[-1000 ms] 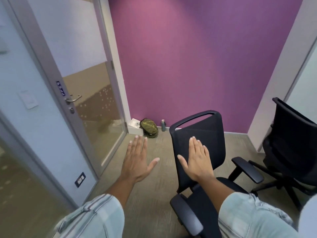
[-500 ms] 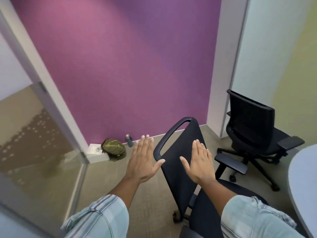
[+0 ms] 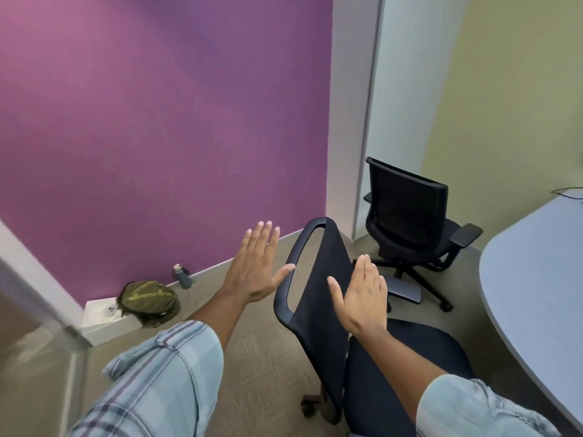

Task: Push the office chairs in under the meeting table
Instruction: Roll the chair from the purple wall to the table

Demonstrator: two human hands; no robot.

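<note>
A black mesh office chair stands right in front of me, seen nearly edge-on, its seat toward the grey meeting table at the right. My left hand is flat and open just left of the backrest frame, thumb close to the rim. My right hand is flat and open over the front face of the backrest. Neither hand grips anything. A second black office chair stands farther back by the white pillar, apart from the table.
A purple wall runs behind the chairs. On the carpet at its foot lie a green camouflage bag, a small bottle and a white floor box. A glass door edge is at the left.
My view has swung right: the glass door slid out at the left, and the table and the second chair came into view. The near chair now appears edge-on. Both hands stay open.
</note>
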